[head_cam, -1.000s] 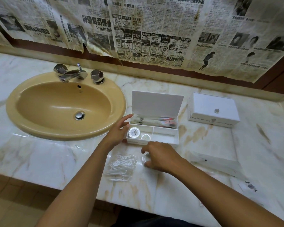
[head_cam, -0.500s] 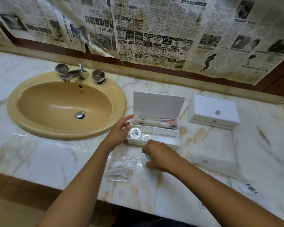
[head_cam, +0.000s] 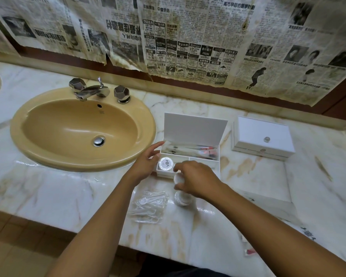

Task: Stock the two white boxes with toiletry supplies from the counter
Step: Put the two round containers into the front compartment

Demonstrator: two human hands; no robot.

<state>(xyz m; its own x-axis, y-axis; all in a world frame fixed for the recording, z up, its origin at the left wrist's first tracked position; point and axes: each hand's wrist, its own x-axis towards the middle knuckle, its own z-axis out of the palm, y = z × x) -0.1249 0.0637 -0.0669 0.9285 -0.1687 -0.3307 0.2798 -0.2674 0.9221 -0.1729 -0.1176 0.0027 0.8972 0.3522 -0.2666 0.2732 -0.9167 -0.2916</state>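
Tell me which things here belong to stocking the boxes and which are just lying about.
Job: open white box, closed white box, round packets, bag of floss picks, left hand, right hand.
Lying about: sink, tap, newspaper.

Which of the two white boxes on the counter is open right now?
The white box beside the sink, its lid standing upright and the left hand at its side. The box to its right is closed.

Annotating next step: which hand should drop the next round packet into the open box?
Right. The right hand already pinches a round packet at the open box front; the left hand steadies its side.
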